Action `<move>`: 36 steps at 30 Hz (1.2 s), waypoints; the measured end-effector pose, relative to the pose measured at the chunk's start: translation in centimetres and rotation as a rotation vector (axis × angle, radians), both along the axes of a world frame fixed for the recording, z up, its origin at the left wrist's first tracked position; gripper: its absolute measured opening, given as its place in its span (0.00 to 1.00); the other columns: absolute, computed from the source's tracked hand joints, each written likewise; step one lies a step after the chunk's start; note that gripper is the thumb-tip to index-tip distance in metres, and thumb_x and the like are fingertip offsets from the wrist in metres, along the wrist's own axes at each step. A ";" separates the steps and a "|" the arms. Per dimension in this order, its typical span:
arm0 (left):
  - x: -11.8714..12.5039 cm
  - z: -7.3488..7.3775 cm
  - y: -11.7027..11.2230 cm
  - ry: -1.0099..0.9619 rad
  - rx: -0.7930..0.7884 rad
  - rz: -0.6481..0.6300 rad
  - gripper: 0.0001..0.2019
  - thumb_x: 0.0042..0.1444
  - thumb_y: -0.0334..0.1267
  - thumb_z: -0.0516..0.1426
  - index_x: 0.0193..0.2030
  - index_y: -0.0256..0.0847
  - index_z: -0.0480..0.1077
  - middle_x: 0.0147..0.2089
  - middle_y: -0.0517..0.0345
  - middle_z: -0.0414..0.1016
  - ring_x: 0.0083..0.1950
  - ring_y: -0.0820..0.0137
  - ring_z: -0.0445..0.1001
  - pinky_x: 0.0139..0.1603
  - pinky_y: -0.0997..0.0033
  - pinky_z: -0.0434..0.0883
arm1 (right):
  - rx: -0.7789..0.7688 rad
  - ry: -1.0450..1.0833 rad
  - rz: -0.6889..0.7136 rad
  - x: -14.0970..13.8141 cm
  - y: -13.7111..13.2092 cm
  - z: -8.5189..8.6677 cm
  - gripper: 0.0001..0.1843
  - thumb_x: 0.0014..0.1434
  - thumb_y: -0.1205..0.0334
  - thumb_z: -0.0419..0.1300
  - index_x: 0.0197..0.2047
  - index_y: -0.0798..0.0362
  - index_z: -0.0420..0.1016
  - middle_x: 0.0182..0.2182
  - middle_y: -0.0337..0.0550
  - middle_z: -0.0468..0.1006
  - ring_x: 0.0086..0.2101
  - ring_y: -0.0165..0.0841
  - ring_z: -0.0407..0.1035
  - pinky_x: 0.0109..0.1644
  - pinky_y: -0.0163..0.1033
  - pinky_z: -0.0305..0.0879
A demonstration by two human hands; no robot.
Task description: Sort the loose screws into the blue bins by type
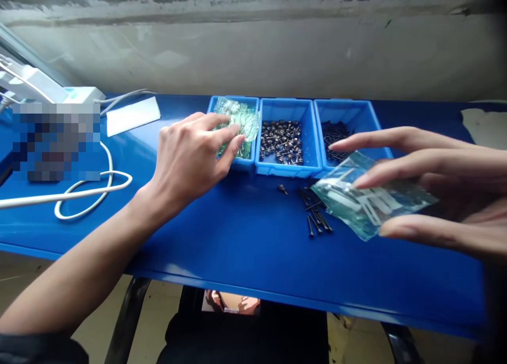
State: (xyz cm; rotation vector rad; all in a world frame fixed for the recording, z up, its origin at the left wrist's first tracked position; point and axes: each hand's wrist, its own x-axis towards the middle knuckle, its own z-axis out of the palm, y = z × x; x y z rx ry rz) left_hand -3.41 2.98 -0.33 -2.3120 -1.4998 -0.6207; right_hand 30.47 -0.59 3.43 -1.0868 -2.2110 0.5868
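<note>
Left hand (190,158) sits over the left blue bin (233,99), fingers extended, tips on clear bagged parts (241,123), no clamp evident. Right hand (463,195), cut off at the right frame edge, spreads its fingers around a clear plastic bag (372,195); grip unconfirmed. Loose black screws (317,216) lie just below. Open blue bench (245,253) runs to the front edge. A pixelated patch (55,142) obscures the upper left.

Blurred into big squares, a patch (55,142) on the left of the bench (237,248). Cut off at the edge, the right hand (447,189). Hidden under a clear bag (372,195), some dark screws (335,139).
</note>
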 end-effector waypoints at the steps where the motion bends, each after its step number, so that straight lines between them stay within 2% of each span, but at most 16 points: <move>1: 0.0 0.2 -0.1 -0.017 -0.006 0.003 0.20 0.77 0.47 0.54 0.67 0.47 0.78 0.64 0.53 0.82 0.60 0.53 0.84 0.48 0.54 0.82 | -0.056 0.111 0.023 -0.9 -0.1 -0.2 0.18 0.62 0.36 0.72 0.49 0.35 0.88 0.62 0.41 0.81 0.59 0.49 0.80 0.40 0.44 0.89; 3: 0.1 0.5 -0.5 -0.063 0.022 -0.042 0.26 0.76 0.43 0.54 0.78 0.45 0.66 0.70 0.49 0.76 0.67 0.54 0.80 0.57 0.56 0.83 | -0.094 0.264 0.074 -2.4 -0.2 -0.9 0.15 0.62 0.46 0.76 0.52 0.35 0.88 0.61 0.40 0.82 0.58 0.46 0.80 0.37 0.40 0.87; 5: 0.3 0.7 -0.8 -0.089 0.098 -0.166 0.31 0.74 0.38 0.56 0.81 0.43 0.58 0.74 0.46 0.71 0.72 0.56 0.75 0.66 0.57 0.81 | -0.037 0.324 0.062 -3.6 -0.3 -1.9 0.12 0.65 0.58 0.74 0.51 0.36 0.89 0.56 0.38 0.84 0.48 0.39 0.84 0.35 0.37 0.84; 7: 0.7 0.7 -1.2 -0.088 0.170 -0.318 0.32 0.72 0.34 0.57 0.81 0.43 0.58 0.75 0.44 0.69 0.74 0.58 0.73 0.69 0.57 0.81 | 0.011 0.333 0.001 -4.3 -0.4 -2.7 0.12 0.65 0.64 0.73 0.48 0.38 0.90 0.48 0.36 0.87 0.36 0.32 0.82 0.32 0.36 0.81; 10: 1.6 0.5 -1.7 -0.068 0.219 -0.532 0.30 0.71 0.29 0.57 0.78 0.47 0.61 0.76 0.46 0.68 0.78 0.61 0.70 0.72 0.60 0.81 | -0.043 0.352 -0.144 -5.1 -0.3 -3.3 0.10 0.63 0.63 0.75 0.47 0.41 0.89 0.33 0.34 0.86 0.25 0.28 0.76 0.26 0.34 0.76; 13: 2.3 0.3 -1.8 -0.045 0.203 -0.665 0.25 0.73 0.28 0.56 0.74 0.46 0.67 0.75 0.50 0.72 0.78 0.63 0.70 0.75 0.59 0.79 | -0.232 0.519 -0.200 -6.0 0.0 -2.7 0.18 0.64 0.60 0.74 0.57 0.44 0.83 0.24 0.31 0.81 0.17 0.30 0.71 0.17 0.34 0.67; 16: 2.3 0.1 -1.8 -0.129 0.148 -0.668 0.22 0.75 0.28 0.55 0.70 0.50 0.70 0.71 0.56 0.77 0.77 0.64 0.72 0.73 0.55 0.81 | -0.346 0.579 -0.142 -7.1 0.6 -1.4 0.15 0.66 0.59 0.73 0.55 0.48 0.81 0.20 0.33 0.78 0.14 0.33 0.69 0.14 0.36 0.62; 18: 2.1 -0.1 -1.7 -0.268 0.145 -0.634 0.18 0.74 0.28 0.57 0.65 0.49 0.75 0.63 0.58 0.83 0.71 0.64 0.78 0.70 0.55 0.82 | -0.316 0.507 -0.110 -7.6 1.1 -0.7 0.10 0.70 0.56 0.69 0.51 0.50 0.82 0.22 0.37 0.80 0.16 0.34 0.71 0.15 0.38 0.64; 20: 1.9 -0.2 -1.6 -0.468 0.125 -0.562 0.12 0.72 0.29 0.61 0.57 0.47 0.79 0.53 0.60 0.87 0.59 0.66 0.85 0.62 0.60 0.85 | -0.125 0.365 -0.110 -7.6 1.7 -0.6 0.12 0.73 0.57 0.64 0.56 0.49 0.82 0.29 0.40 0.84 0.24 0.36 0.78 0.23 0.41 0.73; 22: 1.9 -0.2 -1.5 -0.694 0.031 -0.464 0.08 0.72 0.34 0.64 0.55 0.44 0.81 0.45 0.62 0.87 0.45 0.71 0.87 0.48 0.69 0.86 | 0.162 0.191 -0.081 -7.2 2.0 -1.0 0.20 0.74 0.61 0.62 0.66 0.45 0.76 0.46 0.45 0.86 0.38 0.37 0.81 0.35 0.44 0.80; 24: 2.0 0.0 -1.4 -0.848 -0.091 -0.423 0.15 0.70 0.41 0.68 0.61 0.43 0.79 0.44 0.62 0.87 0.36 0.74 0.85 0.38 0.76 0.83 | 0.406 0.004 -0.024 -6.7 2.1 -1.7 0.29 0.73 0.65 0.62 0.73 0.38 0.71 0.62 0.47 0.79 0.48 0.38 0.79 0.43 0.46 0.81; 26: 2.2 0.3 -1.5 -0.874 -0.178 -0.441 0.26 0.67 0.47 0.70 0.67 0.43 0.75 0.47 0.59 0.87 0.36 0.74 0.85 0.36 0.77 0.82 | 0.523 -0.072 -0.012 -6.2 1.9 -2.5 0.27 0.72 0.65 0.63 0.70 0.33 0.75 0.68 0.46 0.73 0.49 0.37 0.78 0.41 0.44 0.79; 28: 2.5 0.5 -1.9 -0.850 -0.228 -0.448 0.27 0.66 0.47 0.71 0.68 0.45 0.75 0.45 0.59 0.87 0.36 0.73 0.85 0.37 0.76 0.83 | 0.565 -0.029 -0.061 -5.9 1.6 -3.0 0.19 0.71 0.63 0.65 0.62 0.35 0.83 0.66 0.44 0.76 0.47 0.35 0.80 0.37 0.41 0.77; 31: 2.7 0.4 -2.3 -0.844 -0.237 -0.435 0.16 0.72 0.43 0.66 0.64 0.50 0.79 0.39 0.65 0.85 0.33 0.76 0.82 0.35 0.76 0.82 | 0.492 0.056 -0.101 -6.0 1.1 -3.2 0.12 0.72 0.62 0.66 0.53 0.37 0.87 0.56 0.39 0.85 0.46 0.36 0.82 0.42 0.44 0.81; 33: 2.5 0.3 -2.2 -0.811 -0.126 -0.417 0.14 0.75 0.37 0.61 0.63 0.54 0.79 0.43 0.65 0.84 0.36 0.77 0.82 0.36 0.74 0.82 | 0.364 0.158 -0.149 -6.3 0.7 -2.9 0.08 0.71 0.59 0.67 0.48 0.38 0.88 0.48 0.38 0.88 0.46 0.39 0.83 0.48 0.49 0.83; 36: 1.7 -0.1 -1.7 -0.536 0.132 -0.473 0.32 0.69 0.28 0.63 0.75 0.59 0.68 0.61 0.59 0.79 0.55 0.68 0.83 0.43 0.70 0.83 | 0.126 0.340 -0.200 -7.0 0.3 -2.4 0.06 0.72 0.59 0.67 0.49 0.42 0.85 0.40 0.38 0.88 0.38 0.38 0.83 0.39 0.48 0.84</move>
